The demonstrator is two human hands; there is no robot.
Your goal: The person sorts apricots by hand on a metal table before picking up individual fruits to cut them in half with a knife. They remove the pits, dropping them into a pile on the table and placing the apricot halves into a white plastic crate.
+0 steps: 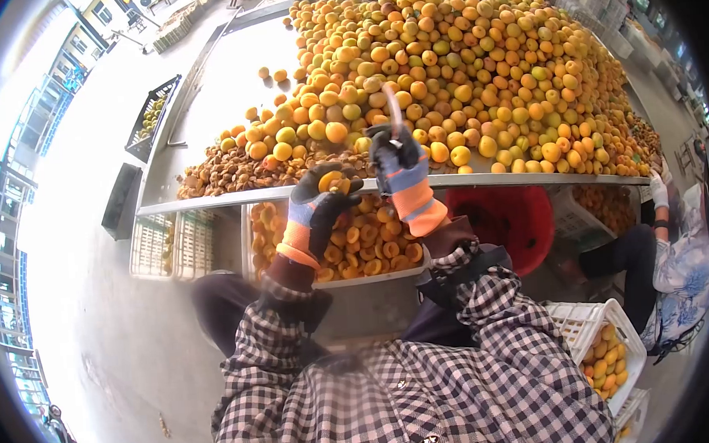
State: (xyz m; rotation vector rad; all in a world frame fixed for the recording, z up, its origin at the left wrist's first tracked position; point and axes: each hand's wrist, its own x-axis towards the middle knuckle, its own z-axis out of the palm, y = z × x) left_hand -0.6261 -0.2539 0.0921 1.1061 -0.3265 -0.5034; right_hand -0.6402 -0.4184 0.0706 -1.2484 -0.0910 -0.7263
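My left hand, in a dark-palmed glove with an orange cuff, is closed round a cut apricot. In my right hand, gloved the same way, is a knife with a thin, slightly curved blade pointing up and away. Both hands are at the table's near edge, the right one a little farther forward. Below them a crate holds many halved apricots. Just beyond, brown apricot stones lie along the edge, in front of a large heap of whole apricots.
The metal table has a raised rim. Under it, a red tub stands to the right and white crates to the left. Another crate of apricots stands by my right side. A person sits at the far right.
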